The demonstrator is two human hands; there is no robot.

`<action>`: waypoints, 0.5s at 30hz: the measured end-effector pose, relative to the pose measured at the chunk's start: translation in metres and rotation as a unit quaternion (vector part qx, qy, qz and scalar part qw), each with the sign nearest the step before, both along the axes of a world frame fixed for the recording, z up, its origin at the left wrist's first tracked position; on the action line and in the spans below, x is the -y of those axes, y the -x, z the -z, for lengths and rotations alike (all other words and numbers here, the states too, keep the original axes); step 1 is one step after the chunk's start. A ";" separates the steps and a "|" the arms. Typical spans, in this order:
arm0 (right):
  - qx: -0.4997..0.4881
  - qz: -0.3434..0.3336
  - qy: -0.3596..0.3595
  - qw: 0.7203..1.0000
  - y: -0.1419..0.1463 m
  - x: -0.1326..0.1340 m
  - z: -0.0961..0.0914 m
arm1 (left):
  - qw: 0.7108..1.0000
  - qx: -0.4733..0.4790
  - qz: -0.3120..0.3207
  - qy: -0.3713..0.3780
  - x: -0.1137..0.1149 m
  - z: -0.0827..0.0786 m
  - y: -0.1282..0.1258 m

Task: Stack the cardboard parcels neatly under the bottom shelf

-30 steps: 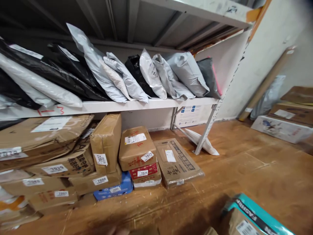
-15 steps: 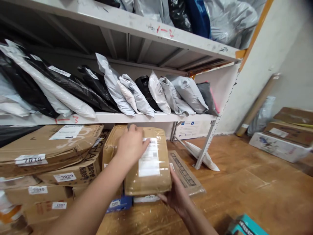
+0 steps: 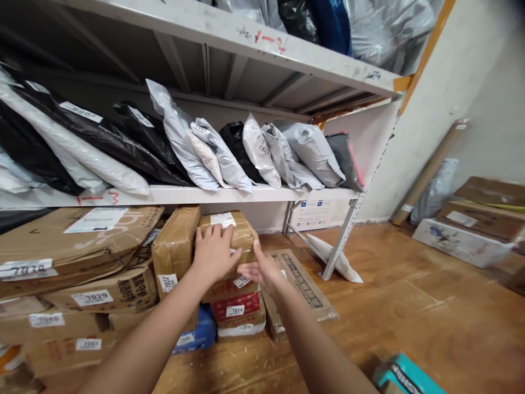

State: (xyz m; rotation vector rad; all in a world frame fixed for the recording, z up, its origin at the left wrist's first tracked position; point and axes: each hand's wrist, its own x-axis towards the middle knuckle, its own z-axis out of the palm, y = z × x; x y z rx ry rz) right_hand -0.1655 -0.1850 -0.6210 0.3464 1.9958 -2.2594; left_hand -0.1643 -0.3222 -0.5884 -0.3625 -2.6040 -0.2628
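A taped brown cardboard box with a white label on top rests on a stack below the lower shelf. My left hand lies against its front and top with the fingers spread. At its right front corner, my right hand touches it with thumb and fingers stretched out. Beneath it is a box with a partly covered label, then a red box marked 7026. A tall brown box labelled 7022 stands just left of my left hand.
Large cartons are stacked at the left. Grey, white and black mailing bags lean along the white shelf above. A flat carton lies right of the stack. The shelf leg and a teal box are further right.
The brown box has moved away from me and down onto the stack, uncovering the red box. Both hands have moved with it, and the fingers of my left hand are now spread.
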 end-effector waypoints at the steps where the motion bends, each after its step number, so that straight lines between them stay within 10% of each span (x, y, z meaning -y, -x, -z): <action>1: -0.003 -0.008 0.012 1.000 0.004 0.003 0.002 | 1.000 -0.014 -0.003 -0.003 0.000 0.001 0.005; 6: -0.002 -0.057 -0.009 0.998 -0.010 -0.010 0.019 | 0.996 -0.089 -0.006 -0.011 0.001 0.010 0.012; 10: 0.032 -0.110 -0.148 0.982 -0.087 -0.086 0.055 | 0.954 -0.240 0.180 0.010 -0.003 0.068 -0.021; 13: 0.079 -0.291 -0.489 0.819 -0.171 -0.153 0.083 | 0.914 -0.126 0.382 0.059 -0.010 0.154 -0.075; 15: 0.189 -0.304 -0.619 0.699 -0.221 -0.187 0.105 | 0.921 0.163 0.348 0.065 -0.014 0.220 -0.117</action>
